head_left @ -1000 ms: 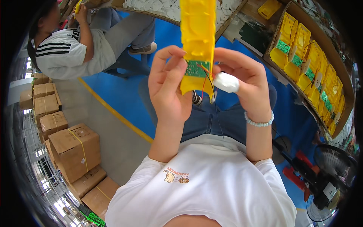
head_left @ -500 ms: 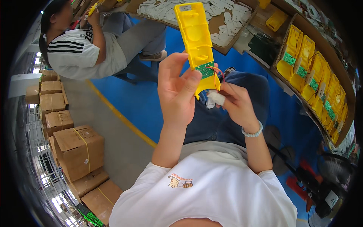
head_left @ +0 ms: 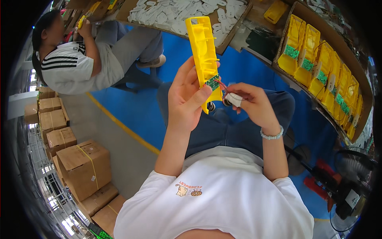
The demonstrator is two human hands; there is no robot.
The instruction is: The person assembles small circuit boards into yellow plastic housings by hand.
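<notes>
My left hand (head_left: 187, 97) is closed round the lower part of a yellow plastic housing (head_left: 202, 47), raised in front of me. The housing is a long open shell with inner ribs, turned partly edge-on. A small green circuit board (head_left: 213, 82) sits in its lower part, next to my left thumb. Thin red wires (head_left: 222, 85) run from the board to the fingertips of my right hand (head_left: 254, 103), which are pinched on them. A white piece (head_left: 234, 99) is at those fingertips; whether it is a finger wrap or a held part, I cannot tell.
At the right, a cardboard box (head_left: 368, 115) holds several yellow housings with boards and wires. Flat white parts (head_left: 171, 16) fill a tray ahead. A co-worker (head_left: 75, 59) sits at far left, holding something yellow. Cartons (head_left: 85, 167) stand left; a fan (head_left: 350, 171) stands at lower right.
The housing has turned from facing me to more edge-on and its top has dropped. My right hand has moved slightly right, away from the housing. The surroundings have shifted with my head.
</notes>
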